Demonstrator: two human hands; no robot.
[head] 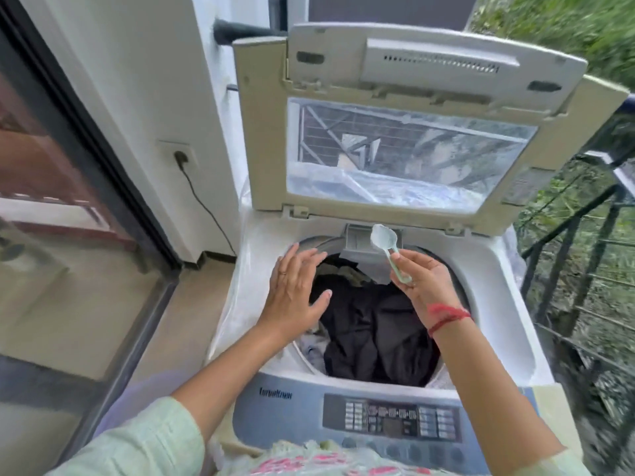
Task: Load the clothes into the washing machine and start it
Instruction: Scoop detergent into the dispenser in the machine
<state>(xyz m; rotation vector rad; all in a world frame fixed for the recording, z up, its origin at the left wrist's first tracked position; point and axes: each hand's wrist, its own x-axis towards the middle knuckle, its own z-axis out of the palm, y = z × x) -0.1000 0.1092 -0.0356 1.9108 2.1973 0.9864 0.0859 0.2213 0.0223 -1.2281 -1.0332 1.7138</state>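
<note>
Clothes (374,324) are already down in our washing machine (508,304) drum. Our right hand (422,280) pinches a little scoop (385,237) by the handle, bowl end pointing away, just in front of the soap tray (357,240) on the back rim (maybe powder in it, too blurry). Left hand (295,293) hovers flat over the rim, holding nothing.

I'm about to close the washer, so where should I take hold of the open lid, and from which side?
Take the lid by its free top edge, reaching up from the front with the left hand, which is empty; the right hand holds a spoon. The lid stands upright, hinged at the back, so that edge should swing down toward you most easily.
</note>
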